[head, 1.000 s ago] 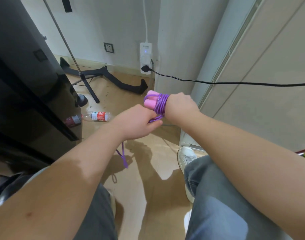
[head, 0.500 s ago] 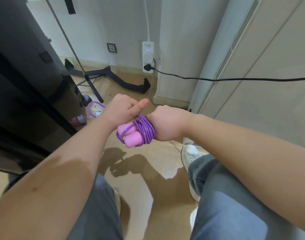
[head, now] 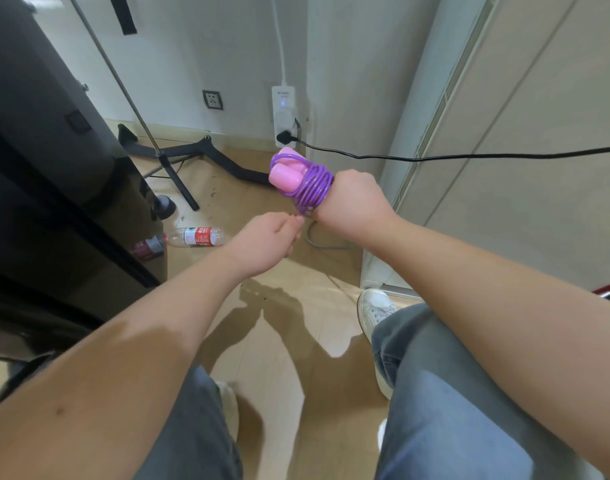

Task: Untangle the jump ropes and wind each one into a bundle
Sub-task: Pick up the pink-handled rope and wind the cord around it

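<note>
My right hand (head: 352,202) grips a purple jump rope bundle (head: 312,188) whose two pink handles (head: 285,170) stick out to the upper left. The purple cord is wound in several turns around the handles. Just below the bundle, my left hand (head: 265,242) pinches the cord's short loose end between thumb and fingers. The fingers of my right hand are hidden behind its back. No other jump rope is in view.
A clear plastic bottle (head: 196,236) with a red label lies on the tan floor (head: 289,341) beside a dark cabinet (head: 47,188). A tripod stand (head: 179,174) and a black cable (head: 435,156) from a wall power strip (head: 283,114) are ahead. My legs and white shoes are below.
My right hand has lifted the bundle up and to the right. My left hand dropped from above the bundle to below it and now pinches the cord's end.
</note>
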Motion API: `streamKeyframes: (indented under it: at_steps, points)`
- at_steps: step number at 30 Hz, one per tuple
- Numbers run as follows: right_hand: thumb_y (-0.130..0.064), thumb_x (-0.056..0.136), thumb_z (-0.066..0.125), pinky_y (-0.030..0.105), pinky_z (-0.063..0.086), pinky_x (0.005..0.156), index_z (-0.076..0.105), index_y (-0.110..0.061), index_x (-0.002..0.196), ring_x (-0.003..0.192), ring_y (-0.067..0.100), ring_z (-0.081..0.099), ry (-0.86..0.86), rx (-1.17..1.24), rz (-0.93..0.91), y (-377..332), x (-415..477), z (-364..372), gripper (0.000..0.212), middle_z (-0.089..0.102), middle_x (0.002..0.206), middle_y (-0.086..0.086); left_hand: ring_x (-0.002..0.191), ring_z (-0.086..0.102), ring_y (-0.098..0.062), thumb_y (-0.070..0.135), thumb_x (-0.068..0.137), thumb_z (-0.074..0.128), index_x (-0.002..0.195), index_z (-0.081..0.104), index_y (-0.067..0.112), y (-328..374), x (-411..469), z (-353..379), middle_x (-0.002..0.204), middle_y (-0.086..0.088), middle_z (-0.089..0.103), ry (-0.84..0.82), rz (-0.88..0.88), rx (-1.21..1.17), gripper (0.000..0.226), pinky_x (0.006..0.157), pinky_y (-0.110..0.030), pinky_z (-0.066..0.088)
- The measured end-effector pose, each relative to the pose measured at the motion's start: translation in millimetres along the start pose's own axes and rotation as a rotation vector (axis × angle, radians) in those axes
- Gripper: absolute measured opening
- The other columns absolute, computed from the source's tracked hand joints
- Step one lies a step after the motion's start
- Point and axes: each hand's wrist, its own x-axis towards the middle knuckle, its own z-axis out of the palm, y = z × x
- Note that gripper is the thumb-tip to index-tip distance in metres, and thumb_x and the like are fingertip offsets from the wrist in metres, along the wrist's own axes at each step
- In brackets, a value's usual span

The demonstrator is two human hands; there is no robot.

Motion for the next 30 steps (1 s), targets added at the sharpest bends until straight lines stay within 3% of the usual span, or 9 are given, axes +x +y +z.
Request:
streamKeyframes:
  at_steps: [4,9,11,14,17,20,23,27,30]
  points:
    - [-0.039,0.077,0.059,0.027,0.035,0.059,0.043,-0.020,0.066,0.056,0.025,0.045,-0.060,-0.041,0.091,-1,4,8,0.027,0.048,0.065,-0.001,0.072,0.053,-0.022,0.038,0.105,0.033,0.073,0.050,0.013,11,-2,0,0.072,-0.004,0.060,-0.016,0.115,0.229,0.044,0.065,-0.034,0.040]
    - [-0.026,0.086,0.058,0.032,0.043,0.068,0.051,-0.018,0.083,0.077,0.029,0.052,-0.254,-0.158,0.108,-6,-5,14,0.011,0.048,0.075,0.003,0.068,0.058,-0.020,0.046,0.103,0.036,0.075,0.054,0.018,10,-10,-9,0.064,0.004,0.061,-0.134,0.316,0.598,0.044,0.057,-0.032,0.040]
    - [-0.025,0.089,0.056,0.034,0.045,0.070,0.052,-0.018,0.088,0.079,0.029,0.052,-0.327,-0.242,0.076,-8,-13,14,0.008,0.043,0.073,0.001,0.064,0.052,-0.021,0.059,0.098,0.029,0.078,0.056,0.023,13,-12,-13,0.061,0.005,0.050,-0.039,0.401,0.763,0.050,0.051,-0.031,0.032]
    - [-0.028,0.089,0.055,0.034,0.047,0.068,0.057,-0.017,0.091,0.075,0.028,0.055,-0.417,-0.331,-0.024,-12,-20,16,0.011,0.047,0.076,0.002,0.060,0.049,-0.018,0.069,0.090,0.012,0.070,0.055,0.023,13,-10,-26,0.058,0.003,0.048,0.101,0.515,0.907,0.065,0.050,-0.031,0.035]
    - [-0.022,0.088,0.053,0.031,0.046,0.061,0.059,-0.019,0.086,0.065,0.021,0.055,-0.491,-0.360,-0.232,-21,-25,18,0.007,0.053,0.077,0.002,0.063,0.051,-0.017,0.072,0.087,0.012,0.065,0.055,0.021,5,-4,-38,0.060,0.002,0.051,0.137,0.446,0.876,0.070,0.049,-0.028,0.029]
    - [-0.016,0.085,0.052,0.029,0.042,0.056,0.049,-0.022,0.074,0.062,0.020,0.054,-0.538,-0.407,-0.486,-31,-32,16,0.013,0.052,0.073,0.000,0.064,0.053,-0.017,0.076,0.086,0.019,0.064,0.060,0.019,-5,2,-42,0.062,0.000,0.056,0.145,0.392,0.797,0.073,0.049,-0.027,0.028]
    - [-0.017,0.084,0.053,0.029,0.038,0.056,0.053,-0.019,0.085,0.057,0.014,0.047,-0.457,-0.382,-0.639,-33,-36,12,0.003,0.048,0.070,-0.004,0.053,0.046,-0.014,0.073,0.088,0.036,0.052,0.049,0.015,-16,2,-40,0.049,0.001,0.052,0.080,0.263,0.472,0.070,0.051,-0.030,0.035]
    - [-0.024,0.085,0.054,0.030,0.040,0.058,0.054,-0.018,0.086,0.059,0.024,0.050,-0.373,-0.280,-0.646,-28,-33,4,0.005,0.046,0.063,-0.004,0.045,0.026,-0.013,0.056,0.092,0.058,0.047,0.040,0.011,-16,-2,-36,0.040,0.006,0.029,0.145,0.101,0.087,0.066,0.047,-0.025,0.025]
    - [-0.027,0.083,0.055,0.032,0.045,0.060,0.053,-0.020,0.087,0.060,0.027,0.051,-0.324,-0.237,-0.639,-24,-32,1,0.007,0.046,0.060,-0.005,0.049,0.025,-0.015,0.057,0.090,0.060,0.057,0.047,-0.003,-15,0,-35,0.052,-0.004,0.032,0.165,0.032,0.014,0.070,0.051,-0.029,0.026]
